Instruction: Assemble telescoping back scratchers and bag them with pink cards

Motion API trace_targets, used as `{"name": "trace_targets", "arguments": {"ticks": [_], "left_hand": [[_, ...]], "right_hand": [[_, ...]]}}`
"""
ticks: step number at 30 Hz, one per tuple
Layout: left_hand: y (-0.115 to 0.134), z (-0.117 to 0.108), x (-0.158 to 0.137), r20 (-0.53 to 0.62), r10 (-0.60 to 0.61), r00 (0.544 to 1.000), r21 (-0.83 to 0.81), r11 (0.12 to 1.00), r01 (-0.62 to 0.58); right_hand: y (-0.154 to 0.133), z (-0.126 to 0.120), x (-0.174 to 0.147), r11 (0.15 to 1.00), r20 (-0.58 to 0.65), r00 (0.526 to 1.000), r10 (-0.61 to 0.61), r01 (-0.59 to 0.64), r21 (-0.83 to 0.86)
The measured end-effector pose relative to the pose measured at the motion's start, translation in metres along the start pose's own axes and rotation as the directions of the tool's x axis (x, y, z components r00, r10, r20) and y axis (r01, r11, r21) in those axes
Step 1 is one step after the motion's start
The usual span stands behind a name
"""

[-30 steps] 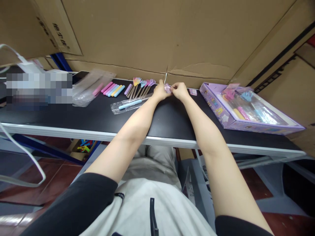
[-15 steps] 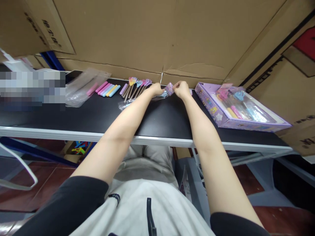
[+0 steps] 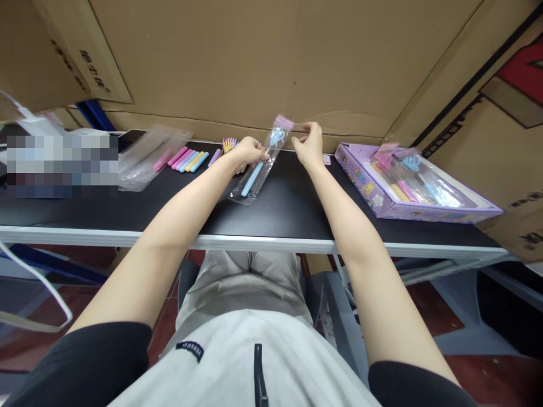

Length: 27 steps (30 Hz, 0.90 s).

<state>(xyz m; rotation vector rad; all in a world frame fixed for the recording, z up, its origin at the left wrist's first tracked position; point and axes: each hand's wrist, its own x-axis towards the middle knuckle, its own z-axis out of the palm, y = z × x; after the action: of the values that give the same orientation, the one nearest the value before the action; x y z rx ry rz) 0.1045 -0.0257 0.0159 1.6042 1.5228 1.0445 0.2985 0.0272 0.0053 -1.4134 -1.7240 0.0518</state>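
Note:
My left hand (image 3: 250, 151) pinches the side of a clear plastic bag that holds a back scratcher (image 3: 253, 180) with a light blue handle and a blue claw head. The bag slants, its purple card (image 3: 283, 122) at the upper end. Just right of that card, my right hand (image 3: 309, 146) is raised with its fingers apart and nothing seen in them. Behind my left hand, claw heads of more back scratchers (image 3: 229, 144) show in yellow and purple; my hand hides most of them.
Several coloured handles (image 3: 189, 160) lie in a row at left, beside clear plastic bags (image 3: 146, 161). At right stands an open purple box (image 3: 382, 212) with bagged back scratchers inside. A small pink card (image 3: 326, 159) lies near it. Cardboard (image 3: 254, 62) walls the table's back.
The bagged back scratcher has been lifted and turned to a steeper slant. My right hand has come off the purple card and opened; my left hand moved slightly left.

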Motion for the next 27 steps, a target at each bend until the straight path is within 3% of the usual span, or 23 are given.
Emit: {"name": "trace_targets", "arguments": {"ticks": [3,7,13,17,21,24,25,27], "left_hand": [[0.004,0.003,-0.006,-0.143,-0.058,0.988,-0.345,0.939,0.005],[0.005,0.001,-0.004,-0.264,-0.157,0.952,-0.56,0.828,-0.018],[-0.007,0.0,0.009,-0.288,-0.164,0.943,-0.628,0.776,-0.057],[-0.003,0.009,0.005,-0.249,-0.024,0.968,-0.632,0.762,-0.144],[0.0,0.025,-0.009,-0.1,0.186,0.978,-0.501,0.84,-0.211],[-0.005,0.034,-0.018,0.07,0.354,0.933,-0.157,0.927,-0.34],[-0.008,0.035,-0.02,0.127,0.424,0.897,0.002,0.904,-0.427],[-0.011,0.034,-0.023,0.27,0.531,0.803,0.295,0.749,-0.594]], "right_hand": [[-0.026,0.002,-0.013,0.997,0.151,0.986,-0.077,0.079,-0.003],[-0.062,0.003,-0.033,0.99,0.375,0.919,-0.121,0.14,-0.023],[-0.083,-0.005,-0.038,0.979,0.397,0.911,-0.108,0.166,-0.115],[-0.082,-0.03,-0.036,0.977,0.338,0.936,-0.1,0.156,-0.143],[-0.078,-0.093,-0.034,0.943,0.28,0.957,0.081,0.017,-0.332],[-0.055,-0.157,-0.028,0.87,0.167,0.95,0.265,-0.161,-0.467],[-0.042,-0.179,-0.025,0.83,0.112,0.941,0.319,-0.22,-0.512],[-0.009,-0.215,-0.023,0.749,0.057,0.919,0.391,-0.282,-0.599]]}}
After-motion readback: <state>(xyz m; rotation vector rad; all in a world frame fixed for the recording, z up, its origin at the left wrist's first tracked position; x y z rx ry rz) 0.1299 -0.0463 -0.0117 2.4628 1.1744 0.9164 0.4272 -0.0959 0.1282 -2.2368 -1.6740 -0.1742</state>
